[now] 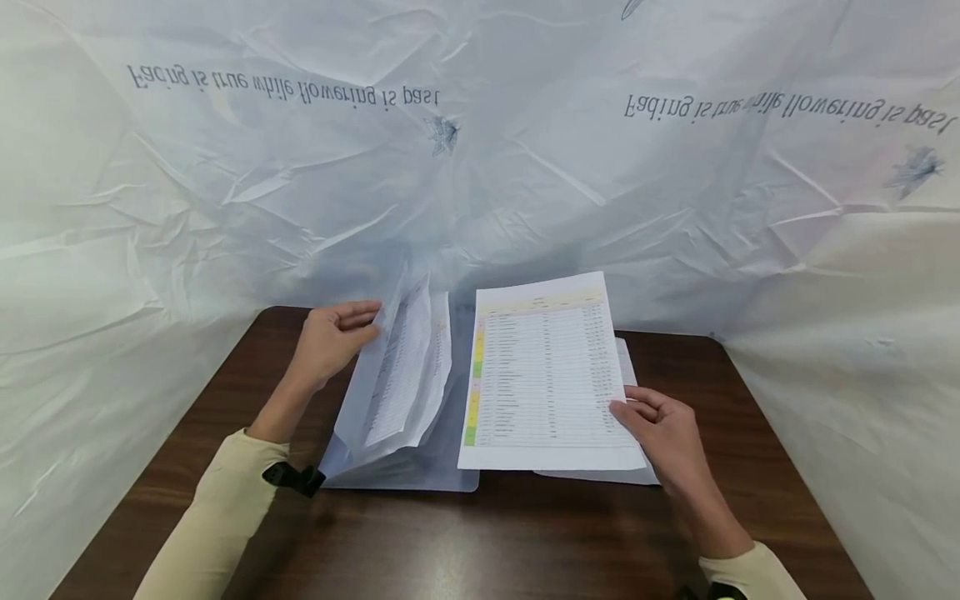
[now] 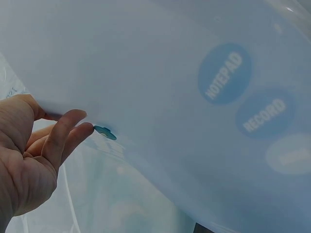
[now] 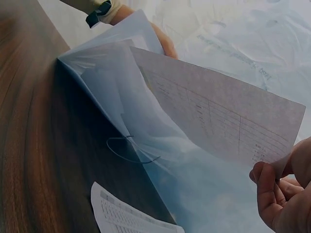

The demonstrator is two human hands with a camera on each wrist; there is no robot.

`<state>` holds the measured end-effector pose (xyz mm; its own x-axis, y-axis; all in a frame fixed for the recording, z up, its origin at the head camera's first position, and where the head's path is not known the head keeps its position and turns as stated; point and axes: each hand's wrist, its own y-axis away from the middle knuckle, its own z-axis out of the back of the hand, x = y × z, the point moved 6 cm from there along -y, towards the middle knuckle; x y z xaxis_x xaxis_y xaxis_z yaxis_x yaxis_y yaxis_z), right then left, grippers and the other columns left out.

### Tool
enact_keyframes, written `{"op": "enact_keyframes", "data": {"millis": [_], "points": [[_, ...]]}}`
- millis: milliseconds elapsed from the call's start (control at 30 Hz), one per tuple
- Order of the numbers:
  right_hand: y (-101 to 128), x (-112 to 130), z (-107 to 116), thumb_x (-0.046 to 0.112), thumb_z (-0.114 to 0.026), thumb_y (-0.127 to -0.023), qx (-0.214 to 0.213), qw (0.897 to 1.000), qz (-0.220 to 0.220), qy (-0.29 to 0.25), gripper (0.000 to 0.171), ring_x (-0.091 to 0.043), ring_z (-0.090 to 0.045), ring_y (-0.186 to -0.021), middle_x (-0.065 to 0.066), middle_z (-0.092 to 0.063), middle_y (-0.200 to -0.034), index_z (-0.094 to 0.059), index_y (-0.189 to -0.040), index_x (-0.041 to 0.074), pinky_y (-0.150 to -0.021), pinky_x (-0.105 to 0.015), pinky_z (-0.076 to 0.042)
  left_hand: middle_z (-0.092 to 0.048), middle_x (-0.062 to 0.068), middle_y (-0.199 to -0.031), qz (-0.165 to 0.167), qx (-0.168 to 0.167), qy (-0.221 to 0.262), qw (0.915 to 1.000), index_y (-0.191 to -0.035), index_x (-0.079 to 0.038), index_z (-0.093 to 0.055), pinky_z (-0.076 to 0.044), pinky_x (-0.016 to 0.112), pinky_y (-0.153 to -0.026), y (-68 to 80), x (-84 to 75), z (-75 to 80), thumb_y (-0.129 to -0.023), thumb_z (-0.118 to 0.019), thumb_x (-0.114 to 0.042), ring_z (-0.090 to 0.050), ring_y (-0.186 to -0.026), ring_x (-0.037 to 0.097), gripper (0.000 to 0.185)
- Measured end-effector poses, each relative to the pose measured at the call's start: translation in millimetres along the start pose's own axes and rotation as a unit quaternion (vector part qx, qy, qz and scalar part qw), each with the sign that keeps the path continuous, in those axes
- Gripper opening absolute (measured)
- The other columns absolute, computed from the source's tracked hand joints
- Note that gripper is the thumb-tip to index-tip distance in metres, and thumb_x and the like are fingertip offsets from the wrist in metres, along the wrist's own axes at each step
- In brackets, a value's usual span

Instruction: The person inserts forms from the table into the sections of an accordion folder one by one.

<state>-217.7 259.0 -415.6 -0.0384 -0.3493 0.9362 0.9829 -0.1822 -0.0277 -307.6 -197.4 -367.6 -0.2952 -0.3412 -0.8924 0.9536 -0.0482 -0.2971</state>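
Note:
My left hand (image 1: 330, 340) pinches the edge of the raised flap of a translucent bluish plastic document folder (image 1: 448, 471), which stands open on the table. In the left wrist view, the flap (image 2: 146, 73) carries round labels reading NOTEPAD and RECORD, and a small teal fastener (image 2: 105, 132) sits near my fingertips. Inside the folder, several printed sheets (image 1: 397, 375) lean upright and slightly curled. Between thumb and fingers, my right hand (image 1: 667, 433) holds the right edge of a printed paper sheet (image 1: 551, 375) with a table and coloured cells along its left side.
Another paper (image 1: 627, 375) lies on the dark wooden table (image 1: 420, 550), partly covered by the held sheet. A white plastic curtain (image 1: 480, 183) with printed lettering surrounds the table at the back and sides. Dark bands (image 1: 294, 478) circle the wrists.

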Motion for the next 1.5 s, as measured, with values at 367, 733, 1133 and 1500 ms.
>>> {"op": "enact_keyframes", "data": {"millis": [367,733,1133,1500], "points": [[-4,7,-11,0.02,-0.072,-0.098,0.028,0.999,0.023,-0.011,0.046,-0.016,-0.074,-0.08,-0.025,-0.072,-0.115,-0.062,-0.134,-0.006,-0.065,-0.029,-0.06,-0.069,0.021,-0.127,-0.011,0.0,0.001,0.9999,-0.133,0.0,-0.067,-0.054,0.014,-0.08,-1.2,-1.9,1.1,-0.094,-0.071,-0.008,-0.066,-0.118,0.035,0.04],[-13,15,-17,0.021,-0.071,-0.098,0.043,0.998,0.044,-0.007,0.046,-0.014,-0.074,-0.083,-0.024,-0.073,-0.114,-0.062,-0.135,-0.006,-0.069,-0.028,-0.06,-0.069,0.022,-0.127,-0.012,0.0,0.005,0.9999,-0.133,0.0,-0.067,-0.055,0.014,-0.08,-2.4,-2.3,1.0,-0.094,-0.071,-0.007,-0.067,-0.118,0.035,0.04],[-21,17,-29,0.022,-0.071,-0.098,0.053,0.998,0.03,-0.02,0.045,-0.018,-0.075,-0.086,-0.022,-0.073,-0.116,-0.063,-0.135,-0.003,-0.07,-0.03,-0.06,-0.069,0.021,-0.127,-0.012,0.003,0.005,0.9999,-0.133,-0.001,-0.067,-0.055,0.014,-0.08,-3.3,-2.2,0.4,-0.094,-0.072,-0.008,-0.067,-0.118,0.033,0.04],[-24,23,-42,0.017,-0.071,-0.097,0.048,0.997,0.028,-0.048,0.041,-0.015,-0.074,-0.083,-0.021,-0.074,-0.111,-0.065,-0.131,-0.005,-0.07,-0.026,-0.059,-0.069,0.02,-0.127,-0.01,-0.002,-0.005,0.9999,-0.133,-0.001,-0.068,-0.055,0.015,-0.08,-4.4,0.2,0.7,-0.094,-0.071,-0.009,-0.067,-0.117,0.032,0.04]]}}
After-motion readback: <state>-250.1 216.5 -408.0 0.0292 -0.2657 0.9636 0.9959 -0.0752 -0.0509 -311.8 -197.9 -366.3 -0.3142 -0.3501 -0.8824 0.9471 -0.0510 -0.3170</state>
